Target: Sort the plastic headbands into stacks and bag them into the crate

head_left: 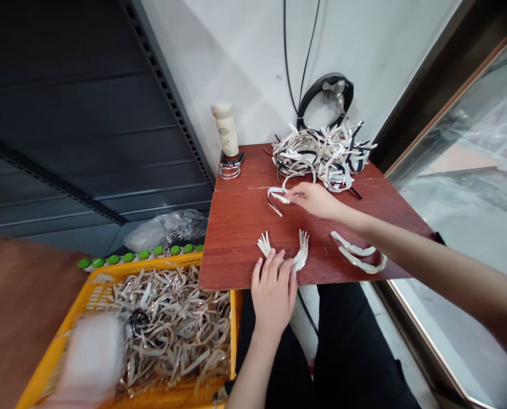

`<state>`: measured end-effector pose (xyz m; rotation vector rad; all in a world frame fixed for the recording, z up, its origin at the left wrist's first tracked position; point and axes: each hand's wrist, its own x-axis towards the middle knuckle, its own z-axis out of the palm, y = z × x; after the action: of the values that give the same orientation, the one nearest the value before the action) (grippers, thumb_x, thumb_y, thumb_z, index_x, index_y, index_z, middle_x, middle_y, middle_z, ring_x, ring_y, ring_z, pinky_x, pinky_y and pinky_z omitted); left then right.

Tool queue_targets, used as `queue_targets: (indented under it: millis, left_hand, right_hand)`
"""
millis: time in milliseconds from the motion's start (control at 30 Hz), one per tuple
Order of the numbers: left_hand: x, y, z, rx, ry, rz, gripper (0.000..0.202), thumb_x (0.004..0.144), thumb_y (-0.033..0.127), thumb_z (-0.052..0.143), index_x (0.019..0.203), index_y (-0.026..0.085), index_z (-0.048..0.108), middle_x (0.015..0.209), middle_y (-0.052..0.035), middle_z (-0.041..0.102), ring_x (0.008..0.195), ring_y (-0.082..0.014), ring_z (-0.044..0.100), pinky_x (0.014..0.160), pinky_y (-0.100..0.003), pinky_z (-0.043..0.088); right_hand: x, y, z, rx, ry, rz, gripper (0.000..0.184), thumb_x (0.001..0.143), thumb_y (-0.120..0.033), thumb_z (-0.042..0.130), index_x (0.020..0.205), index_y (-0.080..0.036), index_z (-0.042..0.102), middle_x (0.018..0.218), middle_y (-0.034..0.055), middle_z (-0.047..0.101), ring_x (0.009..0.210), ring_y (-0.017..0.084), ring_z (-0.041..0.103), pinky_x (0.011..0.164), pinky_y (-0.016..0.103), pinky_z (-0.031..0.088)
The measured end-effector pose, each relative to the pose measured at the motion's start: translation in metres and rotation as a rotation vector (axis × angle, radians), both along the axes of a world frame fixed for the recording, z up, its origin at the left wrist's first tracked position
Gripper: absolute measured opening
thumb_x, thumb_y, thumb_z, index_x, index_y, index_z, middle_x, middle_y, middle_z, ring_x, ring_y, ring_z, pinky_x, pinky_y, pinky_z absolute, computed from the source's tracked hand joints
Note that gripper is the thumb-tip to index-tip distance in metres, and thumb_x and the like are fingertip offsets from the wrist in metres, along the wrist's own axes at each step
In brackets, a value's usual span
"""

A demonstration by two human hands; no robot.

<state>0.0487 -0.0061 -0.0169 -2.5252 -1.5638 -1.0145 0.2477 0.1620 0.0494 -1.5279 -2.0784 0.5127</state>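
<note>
My right hand is closed in a pinch on one end of a curved white-and-silver band, just in front of the big pile. Near the table's front edge, my left hand lies with outstretched fingers on the middle of a nested stack of U-shaped bands. The stack's two fanned ends show to either side of the fingers, while its bend is partly covered. Under my right forearm are a few loose curved bands on the table.
A tangled pile of bands sits at the back of the red-brown table. Back left, a pale bottle stands by some silver rings. A coiled black cable is against the wall. Below left, a yellow crate holds many bands.
</note>
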Motion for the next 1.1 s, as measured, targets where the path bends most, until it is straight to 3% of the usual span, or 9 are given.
queue_targets:
  millis: [67, 167, 267, 433, 567, 733, 867, 967, 1100]
  left_hand:
    - [0.000, 0.000, 0.000, 0.003, 0.006, 0.000, 0.024, 0.094, 0.021, 0.053, 0.117, 0.022, 0.061, 0.133, -0.0044, 0.064, 0.130, -0.0226, 0.054, 0.112, -0.044, 0.036]
    - [0.000, 0.000, -0.001, 0.005, 0.009, 0.005, 0.024, 0.095, 0.022, 0.053, 0.117, 0.022, 0.061, 0.133, -0.0038, 0.064, 0.130, -0.0225, 0.053, 0.113, -0.044, 0.035]
    - [0.000, 0.000, -0.001, 0.006, 0.006, 0.003, 0.024, 0.095, 0.022, 0.053, 0.118, 0.022, 0.061, 0.133, -0.0036, 0.064, 0.130, -0.0224, 0.053, 0.113, -0.044, 0.035]
    - [0.000, 0.000, -0.001, 0.006, 0.004, -0.003, 0.026, 0.093, 0.020, 0.054, 0.118, 0.023, 0.061, 0.133, -0.0044, 0.064, 0.130, -0.0228, 0.054, 0.113, -0.044, 0.036]
    - [0.000, 0.000, 0.000, 0.002, -0.008, -0.009, 0.025, 0.093, 0.020, 0.054, 0.117, 0.023, 0.061, 0.133, -0.0046, 0.064, 0.131, -0.0230, 0.053, 0.113, -0.044, 0.036]
    - [0.001, 0.000, -0.001, 0.031, -0.041, 0.002, 0.032, 0.093, 0.021, 0.054, 0.125, 0.017, 0.055, 0.134, -0.0103, 0.063, 0.131, -0.0217, 0.054, 0.114, -0.043, 0.037]
    - [0.000, 0.000, -0.001, 0.014, -0.019, 0.005, 0.043, 0.094, 0.022, 0.053, 0.136, 0.014, 0.046, 0.141, -0.0124, 0.058, 0.134, -0.0210, 0.051, 0.116, -0.043, 0.035]
    - [0.000, 0.001, -0.003, 0.012, -0.016, -0.011, 0.041, 0.094, 0.022, 0.054, 0.134, 0.015, 0.048, 0.138, -0.0110, 0.060, 0.134, -0.0213, 0.051, 0.118, -0.043, 0.033]
    - [0.001, 0.001, -0.007, 0.083, -0.086, 0.033, 0.039, 0.092, 0.024, 0.058, 0.128, 0.011, 0.049, 0.136, -0.0188, 0.059, 0.132, -0.0244, 0.053, 0.115, -0.046, 0.038]
  right_hand:
    - [0.002, 0.010, 0.001, 0.072, 0.037, -0.117, 0.024, 0.092, -0.029, 0.054, 0.094, -0.018, 0.075, 0.101, 0.0068, 0.074, 0.095, 0.022, 0.065, 0.089, 0.032, 0.045]
    - [0.006, 0.023, 0.008, 0.031, 0.193, -0.260, 0.023, 0.089, -0.030, 0.054, 0.088, -0.015, 0.072, 0.089, 0.0050, 0.072, 0.084, 0.019, 0.063, 0.081, 0.030, 0.045]
    - [0.013, 0.031, 0.020, -0.005, 0.372, -0.299, 0.021, 0.086, -0.032, 0.057, 0.083, -0.014, 0.068, 0.075, 0.0015, 0.066, 0.070, 0.015, 0.056, 0.071, 0.028, 0.043]
    - [0.026, 0.027, 0.044, 0.089, 0.478, -0.399, 0.018, 0.085, -0.030, 0.057, 0.075, -0.016, 0.061, 0.064, -0.0016, 0.055, 0.061, 0.012, 0.048, 0.064, 0.028, 0.039]
    - [0.015, -0.007, 0.040, 0.054, 0.406, -0.173, 0.019, 0.086, -0.034, 0.058, 0.083, -0.017, 0.066, 0.076, 0.0012, 0.065, 0.069, 0.015, 0.056, 0.069, 0.028, 0.043]
    - [-0.017, -0.065, 0.010, -0.016, 0.005, 0.202, 0.016, 0.091, -0.025, 0.057, 0.088, -0.018, 0.071, 0.089, 0.0051, 0.069, 0.082, 0.018, 0.062, 0.076, 0.030, 0.044]
    - [-0.026, -0.088, 0.008, -0.171, -0.185, 0.490, 0.014, 0.090, -0.016, 0.058, 0.089, -0.018, 0.071, 0.093, 0.0049, 0.069, 0.084, 0.018, 0.064, 0.076, 0.028, 0.044]
    - [-0.020, -0.088, 0.013, -0.227, -0.188, 0.521, 0.014, 0.090, -0.015, 0.058, 0.088, -0.017, 0.071, 0.094, 0.0054, 0.068, 0.084, 0.018, 0.064, 0.078, 0.029, 0.044]
    - [-0.012, -0.081, 0.012, -0.186, -0.103, 0.459, 0.013, 0.089, -0.018, 0.060, 0.091, -0.019, 0.073, 0.093, 0.0040, 0.069, 0.086, 0.018, 0.064, 0.079, 0.029, 0.045]
